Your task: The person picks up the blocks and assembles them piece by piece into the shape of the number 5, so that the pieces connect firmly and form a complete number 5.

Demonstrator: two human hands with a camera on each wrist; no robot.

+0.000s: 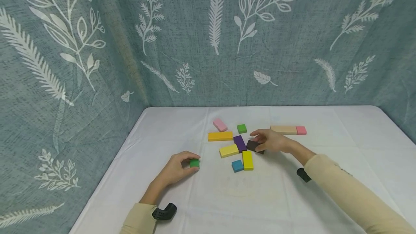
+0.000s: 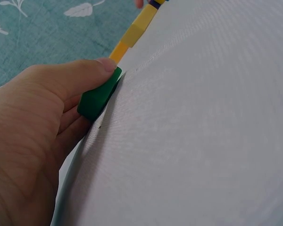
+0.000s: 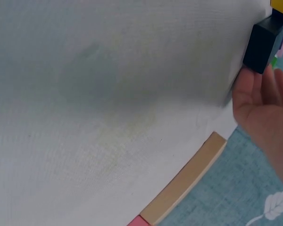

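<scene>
My left hand [image 1: 178, 168] pinches a small green block [image 1: 194, 163] at the left of the group; in the left wrist view the thumb lies along the green block [image 2: 98, 96]. At the group's right side, my right hand [image 1: 271, 141] holds a dark block [image 1: 253, 146], with the thumb at its right end and curved fingers on the far side. A purple block [image 1: 239, 143] lies beside the dark one. Below are a bright yellow block [image 1: 247, 160] and a blue block [image 1: 237, 166]. A pale yellow block [image 1: 229, 151] meets the purple block's left side.
Farther back lie an orange block [image 1: 220, 136], a pink block [image 1: 220, 125] and another green block [image 1: 242, 129]. A long tan block [image 1: 283, 130] with a pink-red block [image 1: 301, 130] at its end lies behind the right hand. A white cloth [image 1: 227, 201] covers the table; a patterned curtain [image 1: 195, 39] hangs behind.
</scene>
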